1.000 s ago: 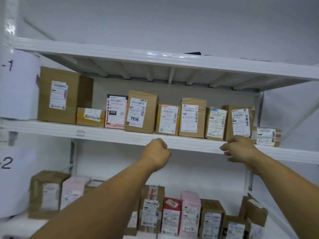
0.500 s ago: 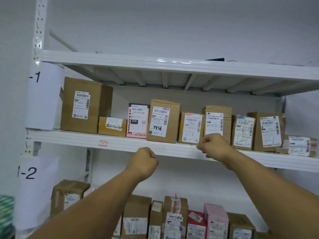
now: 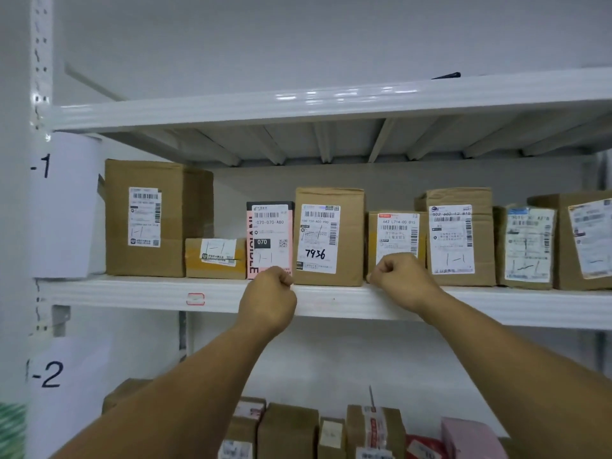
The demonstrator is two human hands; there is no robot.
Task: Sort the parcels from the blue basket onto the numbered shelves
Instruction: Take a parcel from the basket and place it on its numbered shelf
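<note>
Shelf marked -1 [image 3: 132,293]: a row of labelled parcels stands along its front edge.
Large brown carton [image 3: 155,220]: far left.
Carton inked 7936 [image 3: 331,236]: centre, with the pink parcel [image 3: 270,240] just beside it.
Left hand [image 3: 270,299], right hand [image 3: 402,279]: each grip curled into a fist, nothing held, at the shelf lip.

Two hands [image 3: 268,301], eight upper-row parcels [image 3: 329,236]

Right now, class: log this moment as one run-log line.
left hand: fingers curled, empty, in front of pink parcel | right hand: fingers curled, empty, in front of small brown parcel | both at shelf edge
</note>
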